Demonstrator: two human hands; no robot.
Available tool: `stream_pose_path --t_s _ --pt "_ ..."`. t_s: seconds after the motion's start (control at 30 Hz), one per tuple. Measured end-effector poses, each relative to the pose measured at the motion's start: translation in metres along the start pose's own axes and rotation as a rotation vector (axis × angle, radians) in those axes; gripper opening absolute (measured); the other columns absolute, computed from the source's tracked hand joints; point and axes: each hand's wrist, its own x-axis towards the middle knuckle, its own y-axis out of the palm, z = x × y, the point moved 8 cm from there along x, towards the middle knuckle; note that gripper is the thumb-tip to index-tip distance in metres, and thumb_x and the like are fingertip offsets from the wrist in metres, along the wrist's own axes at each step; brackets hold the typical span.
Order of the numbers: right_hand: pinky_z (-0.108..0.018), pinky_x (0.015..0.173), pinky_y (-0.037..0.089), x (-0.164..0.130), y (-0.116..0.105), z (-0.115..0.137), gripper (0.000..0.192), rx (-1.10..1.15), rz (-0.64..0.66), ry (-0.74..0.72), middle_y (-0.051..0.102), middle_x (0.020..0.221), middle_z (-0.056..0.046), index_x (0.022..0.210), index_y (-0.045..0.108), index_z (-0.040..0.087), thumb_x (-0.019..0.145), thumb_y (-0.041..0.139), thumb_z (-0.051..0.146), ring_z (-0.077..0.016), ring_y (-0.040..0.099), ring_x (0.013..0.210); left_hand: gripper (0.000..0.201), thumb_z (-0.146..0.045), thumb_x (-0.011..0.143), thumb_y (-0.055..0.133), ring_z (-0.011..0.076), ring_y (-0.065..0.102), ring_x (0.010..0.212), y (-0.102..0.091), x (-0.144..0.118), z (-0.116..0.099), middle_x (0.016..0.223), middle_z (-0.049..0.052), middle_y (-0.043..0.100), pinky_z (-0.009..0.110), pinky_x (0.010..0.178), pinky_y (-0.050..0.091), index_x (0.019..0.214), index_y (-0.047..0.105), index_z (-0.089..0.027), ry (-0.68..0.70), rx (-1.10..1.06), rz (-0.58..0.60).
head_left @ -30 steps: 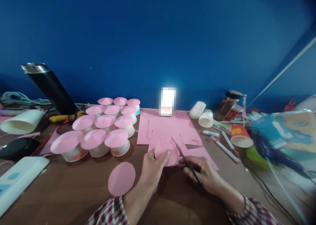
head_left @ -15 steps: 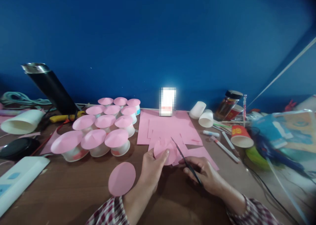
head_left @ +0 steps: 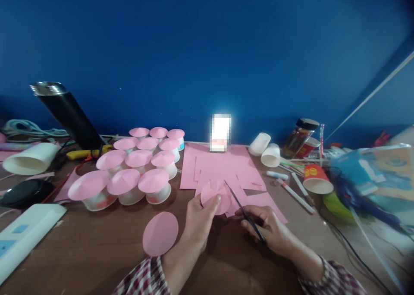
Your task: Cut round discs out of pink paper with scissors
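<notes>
Between the thumb and fingers of my left hand [head_left: 201, 217] is a round pink paper disc [head_left: 214, 198], held over the pink sheets. My right hand [head_left: 263, 226] is closed on a slim black pointed tool [head_left: 237, 201]. Its tip points up and away, close to the disc's right edge; its exact kind is unclear. A second pink paper disc [head_left: 161, 233] lies flat on the table, left of my left forearm. Further left stand several white paper cups [head_left: 158, 195] in rows, each topped with a shallow pink paper cone [head_left: 123, 181].
Pink sheets [head_left: 223, 161] lie ahead of my hands. A lit phone [head_left: 220, 131] leans on the blue wall. Left are a black flask [head_left: 69, 114] and power strip [head_left: 27, 234]. Right are white cups [head_left: 271, 155], markers [head_left: 296, 196], a red cup [head_left: 317, 178] and a jar [head_left: 300, 135].
The view has shifted very slightly. My left hand and its disc have moved a touch; the black tool in my right hand stays close beside the disc.
</notes>
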Motion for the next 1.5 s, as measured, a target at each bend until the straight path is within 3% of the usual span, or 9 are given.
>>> stream_pose_path --t_s 0.33,0.47,0.67,0.77,0.87,0.97,1.27,1.43,1.5 --pt "-0.016 0.041 0.031 0.0 0.0 0.002 0.028 -0.024 0.008 -0.022 0.047 0.058 0.004 0.093 0.064 0.012 0.084 0.059 0.038 -0.0073 0.037 0.049 0.039 -0.043 0.071 0.067 0.0216 0.065 0.069 0.001 0.0 0.001 0.077 0.012 0.07 0.029 0.061 0.05 0.088 0.068 -0.008 -0.045 -0.009 -0.005" --pt "-0.016 0.041 0.034 0.0 0.0 0.0 0.029 -0.014 -0.014 -0.017 0.044 0.054 0.005 0.092 0.064 0.012 0.083 0.059 0.039 -0.0069 0.037 0.046 0.041 -0.043 0.069 0.069 0.0213 0.065 0.069 -0.001 0.0 0.002 0.082 0.012 0.071 0.03 0.063 0.051 0.092 0.068 -0.009 -0.052 -0.049 -0.024" --pt "-0.019 0.041 0.041 0.003 -0.016 -0.003 0.046 0.149 -0.199 -0.037 0.05 0.056 0.004 0.106 0.059 0.012 0.078 0.063 0.048 -0.0089 0.046 0.045 0.04 -0.04 0.07 0.069 0.0214 0.065 0.077 -0.003 0.001 0.0 0.087 0.011 0.071 0.031 0.071 0.05 0.096 0.068 -0.011 -0.005 -0.056 -0.043" --pt "-0.016 0.034 0.033 0.003 -0.03 -0.003 0.051 0.303 -0.314 -0.118 0.053 0.063 0.002 0.114 0.054 0.015 0.081 0.056 0.054 -0.0077 0.042 0.043 0.035 -0.04 0.071 0.068 0.0197 0.064 0.073 -0.004 0.001 0.001 0.082 0.01 0.07 0.029 0.067 0.05 0.091 0.068 -0.011 -0.029 -0.042 -0.05" --pt "-0.015 0.032 0.03 0.004 -0.035 -0.009 0.047 0.391 -0.347 -0.107 0.052 0.062 0.003 0.114 0.054 0.017 0.083 0.055 0.053 -0.0062 0.038 0.04 0.036 -0.04 0.073 0.066 0.0205 0.064 0.075 -0.001 0.001 0.001 0.085 0.011 0.07 0.03 0.068 0.05 0.094 0.067 -0.01 -0.034 -0.056 -0.006" --pt "-0.015 0.034 0.033 0.005 -0.034 -0.01 0.045 0.368 -0.357 -0.08 0.051 0.059 0.003 0.111 0.056 0.016 0.08 0.061 0.05 -0.0076 0.044 0.044 0.04 -0.038 0.074 0.065 0.0227 0.064 0.082 -0.002 0.0 0.001 0.09 0.012 0.069 0.03 0.069 0.049 0.103 0.065 -0.01 -0.021 -0.059 0.003" --pt "-0.023 0.048 0.041 0.007 -0.021 0.001 0.044 0.166 -0.282 -0.085 0.05 0.06 0.003 0.108 0.056 0.012 0.08 0.061 0.045 -0.0115 0.05 0.051 0.037 -0.038 0.074 0.064 0.0198 0.063 0.072 0.003 -0.001 0.001 0.082 0.011 0.07 0.029 0.066 0.048 0.097 0.066 -0.009 -0.023 -0.037 0.009" --pt "-0.023 0.047 0.041 0.008 -0.028 0.001 0.041 -0.008 -0.302 -0.106 0.052 0.057 0.003 0.109 0.057 0.012 0.081 0.058 0.042 -0.0124 0.05 0.049 0.032 -0.036 0.076 0.063 0.0203 0.063 0.077 0.01 -0.019 -0.019 0.083 0.009 0.07 0.027 0.067 0.047 0.093 0.067 -0.009 0.077 0.183 0.046" --pt "-0.023 0.045 0.04 0.008 -0.03 0.0 0.041 -0.047 -0.317 -0.097 0.053 0.057 0.002 0.109 0.057 0.012 0.082 0.057 0.042 -0.0126 0.05 0.049 0.031 -0.034 0.074 0.065 0.0212 0.062 0.081 0.013 -0.03 -0.027 0.086 0.008 0.07 0.027 0.069 0.048 0.094 0.067 -0.01 0.097 0.295 0.111"
